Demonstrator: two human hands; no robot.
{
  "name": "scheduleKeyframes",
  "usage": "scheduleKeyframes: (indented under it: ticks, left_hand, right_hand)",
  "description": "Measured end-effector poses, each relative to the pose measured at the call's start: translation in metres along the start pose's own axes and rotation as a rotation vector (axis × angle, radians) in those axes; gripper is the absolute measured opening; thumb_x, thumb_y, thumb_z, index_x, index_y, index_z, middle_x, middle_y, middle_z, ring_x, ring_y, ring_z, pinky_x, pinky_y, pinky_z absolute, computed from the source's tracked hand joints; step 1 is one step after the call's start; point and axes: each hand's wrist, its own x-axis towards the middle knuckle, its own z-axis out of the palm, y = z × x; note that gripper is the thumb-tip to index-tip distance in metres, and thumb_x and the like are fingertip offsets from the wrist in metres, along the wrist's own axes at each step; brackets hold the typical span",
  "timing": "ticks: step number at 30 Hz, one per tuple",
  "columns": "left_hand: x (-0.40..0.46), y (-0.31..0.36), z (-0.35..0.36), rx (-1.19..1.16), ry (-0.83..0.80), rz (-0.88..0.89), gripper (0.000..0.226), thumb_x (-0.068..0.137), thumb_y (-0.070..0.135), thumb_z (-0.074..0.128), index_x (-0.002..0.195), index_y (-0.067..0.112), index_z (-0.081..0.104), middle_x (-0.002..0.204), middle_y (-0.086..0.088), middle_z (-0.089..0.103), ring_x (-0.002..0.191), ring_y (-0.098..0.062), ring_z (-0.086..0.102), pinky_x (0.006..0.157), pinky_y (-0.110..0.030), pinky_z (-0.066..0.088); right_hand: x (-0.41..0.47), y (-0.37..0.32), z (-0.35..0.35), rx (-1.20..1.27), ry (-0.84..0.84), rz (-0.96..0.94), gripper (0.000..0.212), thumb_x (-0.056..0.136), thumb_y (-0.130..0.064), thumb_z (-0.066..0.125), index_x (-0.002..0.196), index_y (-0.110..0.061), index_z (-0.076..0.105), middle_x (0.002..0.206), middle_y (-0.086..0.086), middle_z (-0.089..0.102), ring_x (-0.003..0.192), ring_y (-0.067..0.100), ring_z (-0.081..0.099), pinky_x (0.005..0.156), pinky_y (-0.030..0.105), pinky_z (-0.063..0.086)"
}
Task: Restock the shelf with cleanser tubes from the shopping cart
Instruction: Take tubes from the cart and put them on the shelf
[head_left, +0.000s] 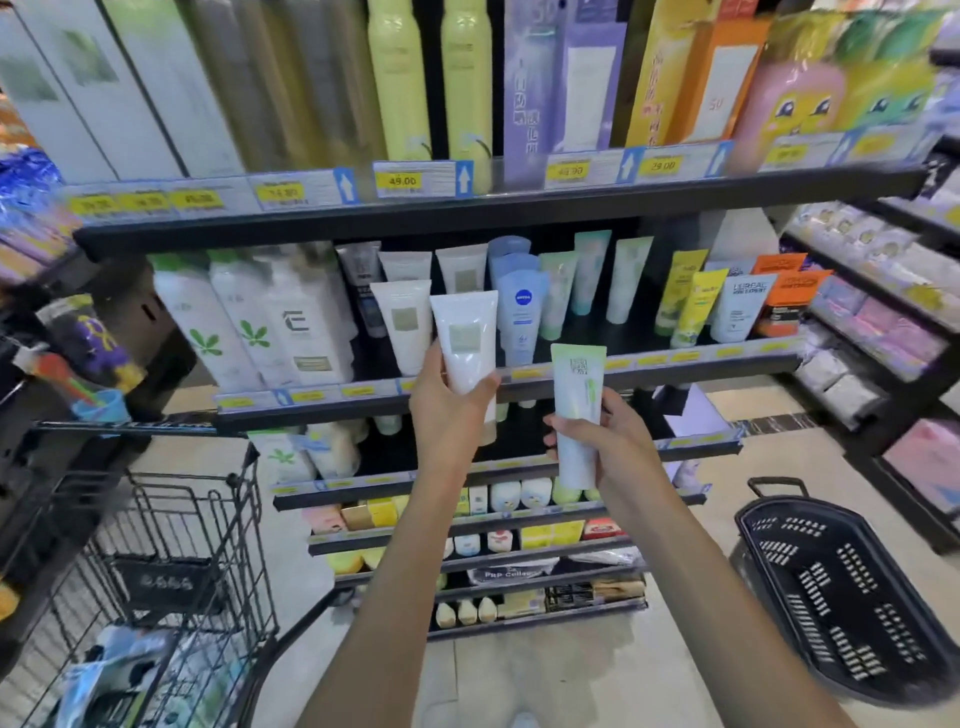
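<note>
while hands grip a white tube (466, 347) and green tube (575, 415), shelf tubes (519, 312) crowd behind.

Two tubes held up before a store shelf (649, 364).
The left hand (441, 400) holds one tube (465, 343) against the shelf's front edge; the right hand (608, 441) holds another tube (574, 415) just right and lower. A cart (182, 545) stands lower left of the shelf, a basket (841, 597) lower right.
</note>
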Motion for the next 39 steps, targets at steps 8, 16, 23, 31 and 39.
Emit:
scheduleKeyframes:
  ticks: [8, 16, 23, 31, 39]
  left_hand:
    - [0.040, -0.010, 0.034, 0.099, 0.099, 0.046, 0.054, 0.086, 0.028, 0.080, 0.131, 0.037, 0.051, 0.124, 0.013, 0.065, 0.115, -0.009, 0.063, 0.097, -0.039, 0.057]
    - [0.062, -0.001, 0.048, 0.151, 0.186, 0.100, 0.058, 0.088, 0.024, 0.078, 0.136, 0.034, 0.046, 0.128, 0.014, 0.064, 0.116, -0.006, 0.062, 0.096, -0.031, 0.055]
    - [0.080, -0.001, 0.067, 0.302, 0.260, 0.112, 0.055, 0.085, 0.030, 0.080, 0.132, 0.026, 0.051, 0.124, 0.007, 0.062, 0.116, -0.012, 0.062, 0.098, -0.042, 0.057]
    - [0.090, -0.011, 0.079, 0.447, 0.326, 0.058, 0.058, 0.086, 0.032, 0.081, 0.133, 0.023, 0.049, 0.130, 0.002, 0.062, 0.119, -0.018, 0.061, 0.102, -0.042, 0.054]
    - [0.095, -0.022, 0.079, 0.454, 0.365, 0.038, 0.071, 0.084, 0.033, 0.082, 0.142, 0.023, 0.042, 0.135, 0.004, 0.062, 0.122, -0.017, 0.062, 0.101, -0.044, 0.056]
  right_hand:
    - [0.046, -0.017, -0.016, 0.002, -0.019, -0.023, 0.046, 0.088, 0.001, 0.075, 0.129, -0.014, 0.060, 0.110, 0.018, 0.073, 0.081, 0.028, 0.070, 0.076, 0.043, 0.060]
    - [0.072, -0.029, -0.031, 0.024, -0.098, -0.021, 0.043, 0.090, 0.001, 0.073, 0.127, -0.016, 0.059, 0.101, 0.012, 0.077, 0.081, 0.027, 0.070, 0.077, 0.040, 0.059]
    - [0.087, -0.045, -0.051, 0.011, -0.166, 0.011, 0.044, 0.089, 0.003, 0.074, 0.128, -0.013, 0.060, 0.105, 0.019, 0.075, 0.082, 0.029, 0.070, 0.079, 0.043, 0.060]
    - [0.093, -0.053, -0.071, 0.003, -0.228, 0.056, 0.044, 0.089, 0.002, 0.074, 0.126, -0.016, 0.061, 0.113, 0.020, 0.074, 0.084, 0.029, 0.071, 0.078, 0.042, 0.062]
    - [0.095, -0.053, -0.075, 0.013, -0.208, 0.049, 0.045, 0.089, 0.002, 0.074, 0.127, -0.018, 0.060, 0.114, 0.019, 0.074, 0.085, 0.028, 0.072, 0.078, 0.040, 0.061]
